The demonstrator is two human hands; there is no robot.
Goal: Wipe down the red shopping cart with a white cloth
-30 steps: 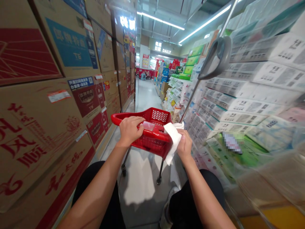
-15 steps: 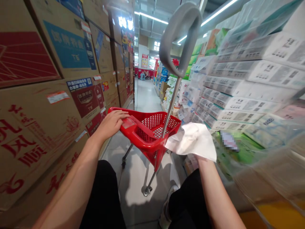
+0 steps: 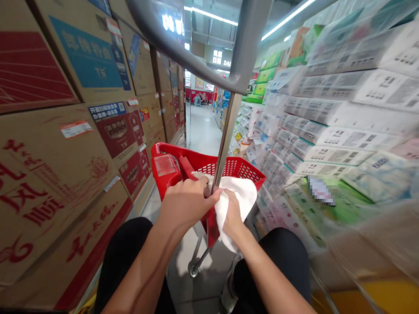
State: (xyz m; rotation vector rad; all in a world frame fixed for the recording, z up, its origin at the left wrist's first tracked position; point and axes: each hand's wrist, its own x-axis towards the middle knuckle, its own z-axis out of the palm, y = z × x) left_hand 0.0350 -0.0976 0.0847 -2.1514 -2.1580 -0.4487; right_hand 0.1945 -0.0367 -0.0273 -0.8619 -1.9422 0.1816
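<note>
As left hand (image 3: 186,200) curls closed round pole (image 3: 225,139) at basket (image 3: 162,181), right hand (image 3: 232,212), half closed, clasps white cloth (image 3: 248,192).

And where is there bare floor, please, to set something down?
Bare floor shows in the aisle beyond the red basket, between the cartons on the left and the stacked packs on the right. Another patch lies between the person's legs, around the wheel. Around the metal pole it is crowded: left hand, right hand and white sheet.
</note>
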